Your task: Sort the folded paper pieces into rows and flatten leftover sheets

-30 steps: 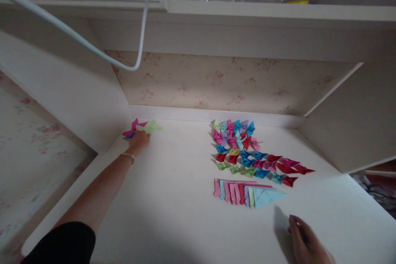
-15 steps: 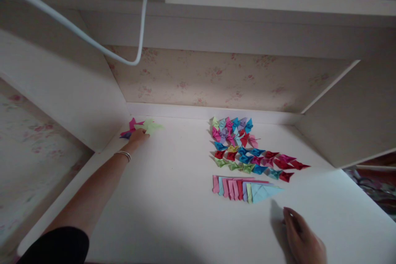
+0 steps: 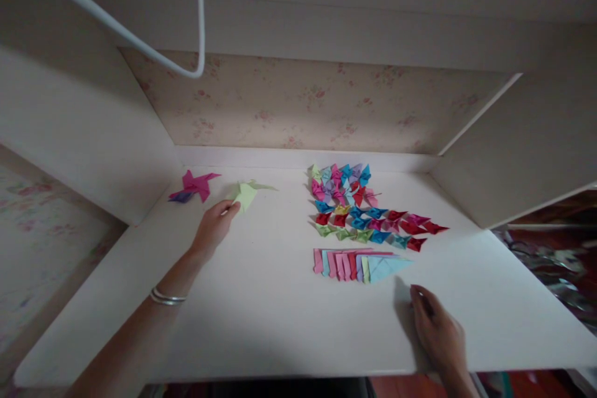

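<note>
My left hand (image 3: pixel 213 227) is closed on a light green folded paper piece (image 3: pixel 247 194), holding it just above the white desk (image 3: pixel 261 305). A pink and purple folded paper piece (image 3: pixel 193 185) lies behind it in the far left corner. My right hand (image 3: pixel 436 331) rests on the desk near the front edge, fingers curled, with nothing visible in it. Ahead of it lies a row of overlapping folded paper strips (image 3: pixel 357 264), pink, blue and green. Further back, several small folded paper shapes (image 3: pixel 364 211) in red, blue, green and pink lie in rows.
A white cable (image 3: pixel 140 43) hangs in a loop at the top left. Side panels (image 3: pixel 513 149) close the desk in on the left and right, with flowered wallpaper (image 3: pixel 303 106) behind. A shelf runs overhead.
My left hand has drawn the green paper piece out of the far left corner toward the right and nearer to me, leaving the pink piece behind. The view has tilted down.
</note>
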Action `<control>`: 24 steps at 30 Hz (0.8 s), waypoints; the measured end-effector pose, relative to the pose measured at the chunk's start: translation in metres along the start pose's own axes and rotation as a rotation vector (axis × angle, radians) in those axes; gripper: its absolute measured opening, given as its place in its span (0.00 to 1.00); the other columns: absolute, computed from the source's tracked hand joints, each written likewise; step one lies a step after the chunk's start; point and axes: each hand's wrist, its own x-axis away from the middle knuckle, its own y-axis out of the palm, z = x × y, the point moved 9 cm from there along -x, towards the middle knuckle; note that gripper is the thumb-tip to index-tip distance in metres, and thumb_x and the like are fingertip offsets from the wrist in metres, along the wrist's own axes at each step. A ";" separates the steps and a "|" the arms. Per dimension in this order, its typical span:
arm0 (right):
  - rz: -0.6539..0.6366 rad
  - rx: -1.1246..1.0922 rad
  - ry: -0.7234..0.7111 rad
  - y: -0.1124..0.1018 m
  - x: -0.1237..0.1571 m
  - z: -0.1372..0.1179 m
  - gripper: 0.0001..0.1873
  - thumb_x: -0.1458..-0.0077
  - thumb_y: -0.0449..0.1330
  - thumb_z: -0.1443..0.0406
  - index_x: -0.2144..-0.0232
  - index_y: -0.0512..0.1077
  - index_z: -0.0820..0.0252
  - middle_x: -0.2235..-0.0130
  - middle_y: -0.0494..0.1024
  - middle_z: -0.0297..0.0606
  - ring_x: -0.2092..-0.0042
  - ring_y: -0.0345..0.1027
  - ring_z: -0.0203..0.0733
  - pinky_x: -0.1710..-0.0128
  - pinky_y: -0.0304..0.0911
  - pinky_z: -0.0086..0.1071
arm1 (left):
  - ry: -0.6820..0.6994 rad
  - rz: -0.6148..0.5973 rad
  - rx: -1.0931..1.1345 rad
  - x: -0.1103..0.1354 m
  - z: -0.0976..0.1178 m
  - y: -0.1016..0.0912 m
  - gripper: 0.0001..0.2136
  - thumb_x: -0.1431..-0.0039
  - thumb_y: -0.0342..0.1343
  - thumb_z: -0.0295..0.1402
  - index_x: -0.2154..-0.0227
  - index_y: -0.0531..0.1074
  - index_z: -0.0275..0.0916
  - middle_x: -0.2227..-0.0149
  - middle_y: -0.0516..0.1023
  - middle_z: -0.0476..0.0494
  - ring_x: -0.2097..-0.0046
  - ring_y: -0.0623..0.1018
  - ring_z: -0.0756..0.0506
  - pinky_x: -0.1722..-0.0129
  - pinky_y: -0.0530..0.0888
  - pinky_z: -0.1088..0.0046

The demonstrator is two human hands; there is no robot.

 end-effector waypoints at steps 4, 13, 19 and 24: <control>-0.018 0.038 -0.022 0.001 0.000 -0.003 0.26 0.44 0.46 0.47 0.54 0.71 0.54 0.65 0.80 0.40 0.61 0.74 0.51 0.67 0.62 0.34 | -0.037 -0.203 0.276 0.072 0.022 0.035 0.18 0.45 0.53 0.49 0.65 0.73 0.37 0.84 0.54 0.57 0.81 0.56 0.53 0.81 0.52 0.77; 0.028 0.078 -0.086 -0.001 0.005 -0.010 0.25 0.40 0.44 0.49 0.55 0.72 0.54 0.63 0.80 0.41 0.62 0.74 0.48 0.67 0.61 0.33 | 0.167 -0.658 0.214 0.209 0.056 0.117 0.16 0.40 0.49 0.44 0.73 0.74 0.39 0.76 0.71 0.49 0.74 0.66 0.50 0.74 0.60 0.76; 0.058 0.057 -0.102 -0.001 0.006 -0.008 0.22 0.40 0.46 0.50 0.56 0.72 0.53 0.63 0.80 0.40 0.61 0.74 0.48 0.66 0.60 0.33 | 0.268 -0.661 -0.032 0.237 0.042 0.150 0.13 0.38 0.48 0.37 0.67 0.77 0.40 0.67 0.80 0.46 0.65 0.75 0.48 0.65 0.66 0.77; 0.064 0.062 -0.110 -0.002 0.008 -0.010 0.22 0.40 0.45 0.50 0.56 0.72 0.53 0.63 0.80 0.40 0.61 0.74 0.48 0.66 0.61 0.33 | 0.289 -0.630 -0.129 0.239 0.037 0.160 0.11 0.39 0.50 0.34 0.58 0.76 0.45 0.57 0.80 0.48 0.58 0.78 0.46 0.58 0.69 0.75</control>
